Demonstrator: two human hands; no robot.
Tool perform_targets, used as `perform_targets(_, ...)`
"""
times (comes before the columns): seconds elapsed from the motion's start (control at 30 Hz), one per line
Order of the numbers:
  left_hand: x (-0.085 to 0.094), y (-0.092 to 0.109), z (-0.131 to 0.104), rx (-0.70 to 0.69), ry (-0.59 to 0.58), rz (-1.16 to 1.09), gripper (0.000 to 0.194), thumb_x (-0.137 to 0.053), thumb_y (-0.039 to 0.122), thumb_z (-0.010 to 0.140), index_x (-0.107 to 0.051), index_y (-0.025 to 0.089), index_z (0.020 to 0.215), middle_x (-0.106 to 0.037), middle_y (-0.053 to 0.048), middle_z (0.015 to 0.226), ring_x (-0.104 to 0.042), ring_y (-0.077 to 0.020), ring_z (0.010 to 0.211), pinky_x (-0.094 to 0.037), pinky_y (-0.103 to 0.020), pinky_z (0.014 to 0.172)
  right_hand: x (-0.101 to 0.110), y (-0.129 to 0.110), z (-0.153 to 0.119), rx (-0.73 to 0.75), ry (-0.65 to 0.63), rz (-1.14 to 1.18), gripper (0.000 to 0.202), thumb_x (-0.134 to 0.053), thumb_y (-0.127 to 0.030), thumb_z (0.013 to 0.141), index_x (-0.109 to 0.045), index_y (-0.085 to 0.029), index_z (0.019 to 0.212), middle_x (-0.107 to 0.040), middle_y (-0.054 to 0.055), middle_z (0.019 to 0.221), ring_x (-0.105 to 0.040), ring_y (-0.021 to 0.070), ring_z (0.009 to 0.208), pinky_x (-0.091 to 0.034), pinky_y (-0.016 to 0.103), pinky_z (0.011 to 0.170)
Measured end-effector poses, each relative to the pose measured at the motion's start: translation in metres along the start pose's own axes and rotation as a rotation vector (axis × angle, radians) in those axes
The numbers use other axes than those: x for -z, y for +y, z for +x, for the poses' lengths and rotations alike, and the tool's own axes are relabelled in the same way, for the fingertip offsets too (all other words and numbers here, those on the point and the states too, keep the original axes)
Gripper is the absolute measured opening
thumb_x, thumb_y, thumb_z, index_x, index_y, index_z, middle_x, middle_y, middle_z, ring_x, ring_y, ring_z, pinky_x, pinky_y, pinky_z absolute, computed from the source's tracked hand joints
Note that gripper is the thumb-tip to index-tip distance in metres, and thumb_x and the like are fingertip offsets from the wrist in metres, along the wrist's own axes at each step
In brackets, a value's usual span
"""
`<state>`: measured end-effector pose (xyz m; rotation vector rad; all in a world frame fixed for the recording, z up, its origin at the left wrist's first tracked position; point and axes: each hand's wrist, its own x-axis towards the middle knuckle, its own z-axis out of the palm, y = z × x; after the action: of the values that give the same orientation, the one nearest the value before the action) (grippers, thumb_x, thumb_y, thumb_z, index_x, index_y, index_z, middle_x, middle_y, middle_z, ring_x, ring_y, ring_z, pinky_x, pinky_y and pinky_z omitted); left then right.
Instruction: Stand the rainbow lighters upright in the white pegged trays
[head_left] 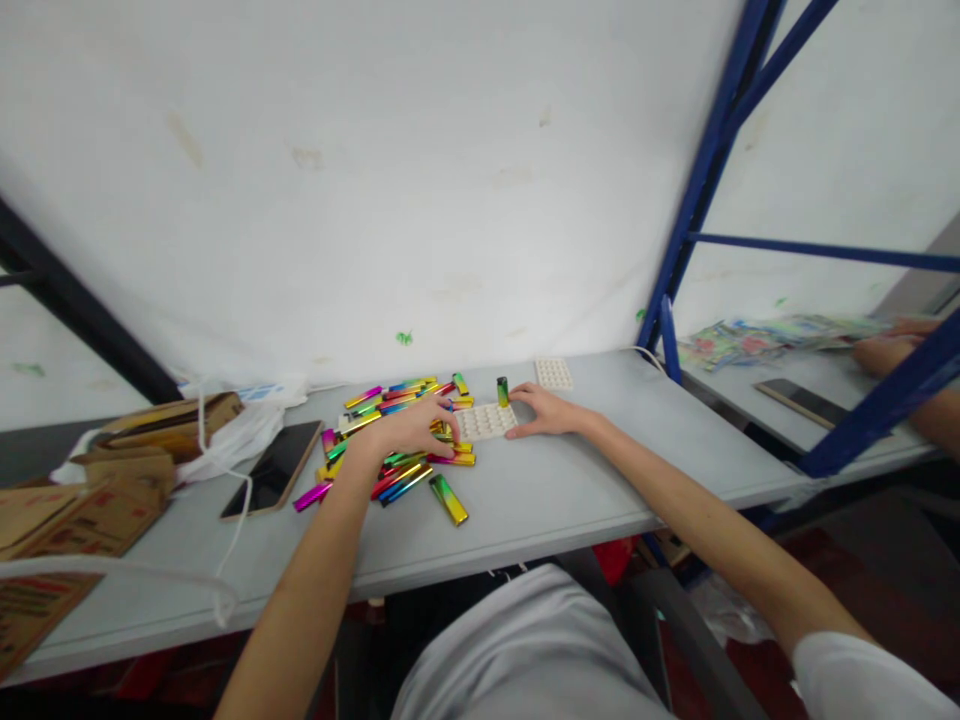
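Observation:
A small white tray with rows of round cells lies on the table between my two hands. At its right end, my right hand grips the edge with thumb and fingers spread around it. My left hand is curled at the tray's left end, over a heap of lighters; its exact contact is partly hidden. One green and yellow lighter stands upright at the tray's far right corner. Shiny lighters in several colours lie under and around my left hand. A single green-yellow lighter lies nearer the front edge.
A second white tray lies by the wall. On the left are a phone, a white cable, plastic bags and cardboard boxes. A blue shelf post rises at right; beyond it are another phone and another person's arm.

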<state>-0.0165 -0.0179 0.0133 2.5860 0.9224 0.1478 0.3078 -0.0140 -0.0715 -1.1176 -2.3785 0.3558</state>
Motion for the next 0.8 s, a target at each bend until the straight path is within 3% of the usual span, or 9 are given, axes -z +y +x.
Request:
perform_targets(0.33, -0.010, 0.011, 0.004, -0.017, 0.050, 0.013, 0.015, -0.087, 0.026, 0.062, -0.083, 0.027, 0.076, -0.067, -0.009, 0.134, -0.062, -0.0360, 0.121, -0.046, -0.045, 0.107, 0.001, 0.000, 0.000, 0.010, -0.005, -0.005, 0.081, -0.083, -0.067, 0.076, -0.064, -0.015, 0.136, -0.060, 0.020, 0.138, -0.059, 0.0361, 0.127, -0.046, 0.054, 0.113)
perform_targets(0.5, -0.006, 0.014, 0.003, -0.041, 0.037, 0.005, 0.010, -0.081, 0.029, 0.071, -0.081, 0.026, 0.080, -0.072, -0.007, 0.127, -0.063, -0.0322, 0.124, -0.046, -0.040, 0.110, 0.000, 0.002, 0.001, 0.009, -0.010, -0.006, 0.082, -0.082, -0.068, 0.077, -0.064, -0.016, 0.137, -0.060, 0.019, 0.138, -0.059, 0.0355, 0.127, -0.046, 0.053, 0.113)
perform_targets(0.67, 0.003, 0.024, 0.001, -0.109, 0.222, -0.418, 0.030, -0.075, 0.046, 0.082, -0.069, 0.023, 0.100, -0.077, -0.009, 0.116, -0.071, -0.0265, 0.111, -0.054, -0.038, 0.098, 0.001, 0.001, 0.000, 0.001, -0.015, -0.009, 0.081, -0.082, -0.068, 0.076, -0.064, -0.017, 0.137, -0.060, 0.018, 0.139, -0.058, 0.0352, 0.128, -0.046, 0.052, 0.115)
perform_targets(0.8, 0.002, 0.035, 0.005, -0.063, 0.310, -0.798, 0.035, -0.078, 0.047, 0.083, -0.059, 0.023, 0.101, -0.080, -0.007, 0.093, -0.075, -0.0228, 0.089, -0.058, -0.035, 0.081, 0.003, -0.001, 0.000, -0.001, -0.030, -0.017, 0.082, -0.082, -0.067, 0.077, -0.062, -0.015, 0.138, -0.058, 0.019, 0.140, -0.058, 0.0356, 0.129, -0.045, 0.052, 0.115)
